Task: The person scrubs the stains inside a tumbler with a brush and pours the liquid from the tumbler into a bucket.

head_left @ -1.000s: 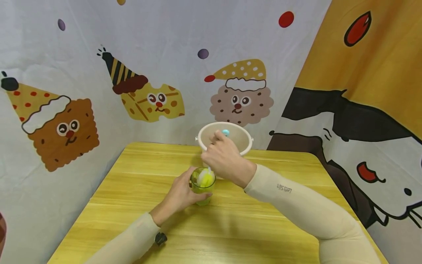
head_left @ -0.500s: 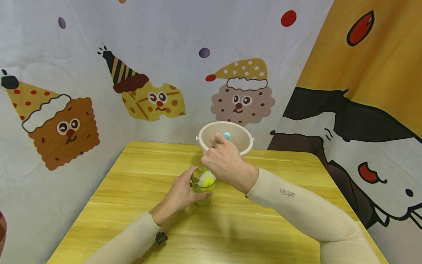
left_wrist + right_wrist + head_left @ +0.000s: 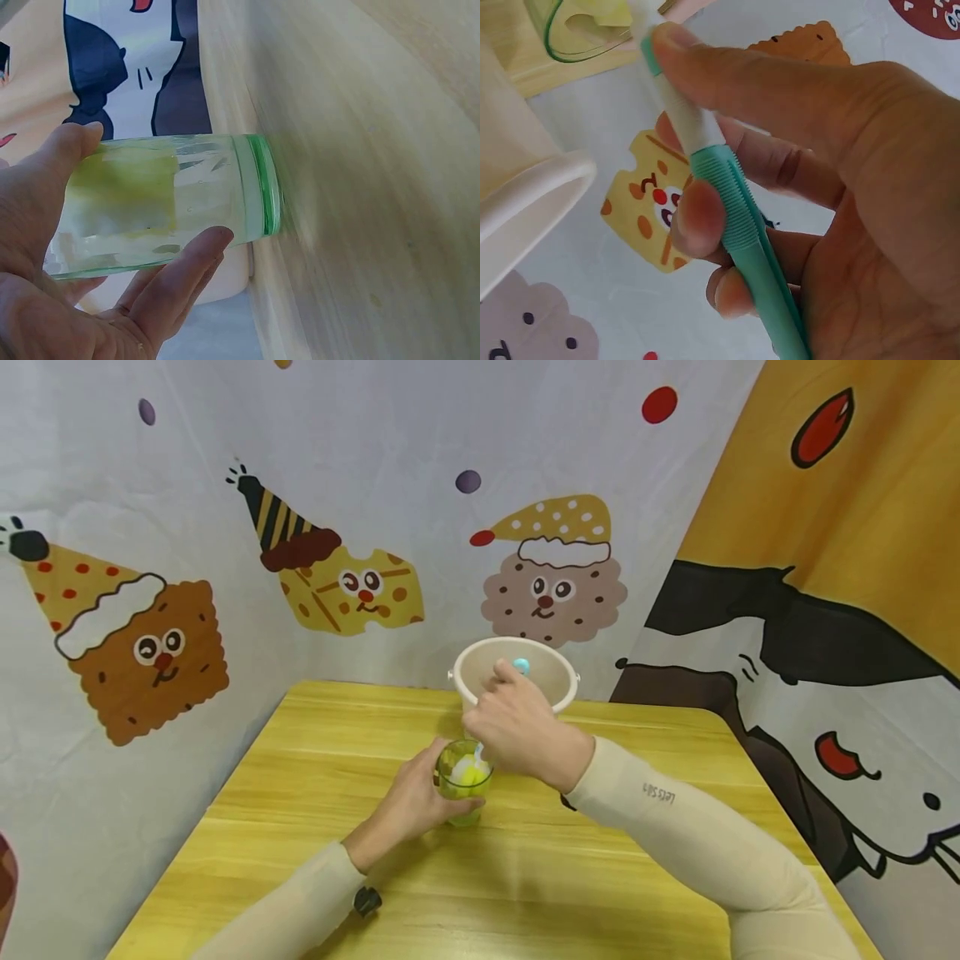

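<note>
Glass (image 3: 191,202): gripped by left hand (image 3: 416,793)
Brush (image 3: 739,214): gripped by right hand (image 3: 517,727)
Scrubbing: seemingly underway inside
Next twist: likely wants glass steady

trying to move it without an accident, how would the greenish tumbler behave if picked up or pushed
The greenish tumbler looks stiff and probably breakable, given its clear, glassy walls. Those walls seem smooth, so it could slip in a loose grip. Being taller than wide, it might tip if pushed high up, and its round body would likely roll.
</note>
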Motion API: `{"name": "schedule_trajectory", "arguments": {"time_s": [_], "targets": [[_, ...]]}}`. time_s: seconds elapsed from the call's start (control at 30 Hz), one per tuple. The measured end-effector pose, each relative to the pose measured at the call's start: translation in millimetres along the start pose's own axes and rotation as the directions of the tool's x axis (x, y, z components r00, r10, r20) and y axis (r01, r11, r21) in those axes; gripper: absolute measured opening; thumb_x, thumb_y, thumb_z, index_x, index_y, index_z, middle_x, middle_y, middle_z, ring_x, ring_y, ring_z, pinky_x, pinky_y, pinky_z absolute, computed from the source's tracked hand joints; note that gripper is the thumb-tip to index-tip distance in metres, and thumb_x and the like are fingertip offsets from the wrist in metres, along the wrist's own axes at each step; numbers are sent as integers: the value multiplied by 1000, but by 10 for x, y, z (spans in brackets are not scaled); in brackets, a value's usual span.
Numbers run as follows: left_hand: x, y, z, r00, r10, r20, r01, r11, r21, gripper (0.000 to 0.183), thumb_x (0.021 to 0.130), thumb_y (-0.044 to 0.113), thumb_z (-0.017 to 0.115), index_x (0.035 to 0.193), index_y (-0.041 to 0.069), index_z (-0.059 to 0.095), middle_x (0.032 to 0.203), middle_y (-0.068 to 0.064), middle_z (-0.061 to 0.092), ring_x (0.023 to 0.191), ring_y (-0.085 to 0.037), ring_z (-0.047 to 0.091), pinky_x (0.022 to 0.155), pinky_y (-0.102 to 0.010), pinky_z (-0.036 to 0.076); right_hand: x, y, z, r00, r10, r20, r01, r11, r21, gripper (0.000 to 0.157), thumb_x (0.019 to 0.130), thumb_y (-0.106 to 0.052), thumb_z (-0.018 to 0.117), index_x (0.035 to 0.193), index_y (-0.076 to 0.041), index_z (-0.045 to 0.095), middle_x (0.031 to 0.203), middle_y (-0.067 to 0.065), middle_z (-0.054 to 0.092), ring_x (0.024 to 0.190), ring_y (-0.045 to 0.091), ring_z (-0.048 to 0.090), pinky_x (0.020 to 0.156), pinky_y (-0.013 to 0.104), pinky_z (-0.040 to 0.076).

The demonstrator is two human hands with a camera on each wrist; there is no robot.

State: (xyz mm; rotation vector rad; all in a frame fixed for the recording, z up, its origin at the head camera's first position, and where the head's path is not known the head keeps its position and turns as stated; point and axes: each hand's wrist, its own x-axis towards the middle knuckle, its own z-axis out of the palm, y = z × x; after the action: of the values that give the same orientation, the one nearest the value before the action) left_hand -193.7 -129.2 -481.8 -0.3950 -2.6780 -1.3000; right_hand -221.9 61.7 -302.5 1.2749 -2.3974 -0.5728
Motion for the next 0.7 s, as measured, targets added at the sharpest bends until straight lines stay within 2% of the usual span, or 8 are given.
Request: {"name": "schedule_trajectory", "arguments": {"time_s": [0.13, 0.4, 0.53, 0.7], "targets": [[-3, -3, -2, 1000, -13, 6, 13, 1000, -7, 85, 83, 44, 109, 152, 24, 62, 134, -1, 78, 119, -21, 76, 96, -47, 68, -8, 75, 44, 1000, 11, 4, -11, 996, 90, 32, 83, -44, 103, 86, -26, 77, 66, -7, 68, 81, 23, 58, 101, 47, 42], [1, -14, -10, 1000, -13, 10, 13, 1000, 2, 85, 84, 43, 108, 152, 23, 61, 135, -3, 77, 117, -20, 76, 92, -41, 69, -57, 179, 160, 999, 39, -34, -31, 976, 217, 29, 82, -50, 104, 89, -30, 86, 75, -13, 78, 87, 22, 62, 101, 50, 42], [3, -21, -6, 1000, -2, 8, 2, 1000, 8, 85, 84, 44, 108, 152, 22, 62, 134, -3, 78, 116, -19, 76, 90, -38, 68, -103, 202, 224, 996, 83, -35, -70, 956, 287, 30, 81, -51, 106, 87, -30, 86, 74, -13, 77, 87, 21, 62, 100, 52, 41], [0, -25, 0, 1000, -15, 15, 15, 1000, -3, 86, 85, 44, 108, 154, 23, 62, 136, -3, 77, 117, -19, 76, 90, -37, 68, -157, 230, 317, 988, 148, -36, -123, 915, 384, 31, 79, -48, 109, 83, -29, 84, 67, -13, 73, 81, 19, 62, 96, 52, 38]]}}
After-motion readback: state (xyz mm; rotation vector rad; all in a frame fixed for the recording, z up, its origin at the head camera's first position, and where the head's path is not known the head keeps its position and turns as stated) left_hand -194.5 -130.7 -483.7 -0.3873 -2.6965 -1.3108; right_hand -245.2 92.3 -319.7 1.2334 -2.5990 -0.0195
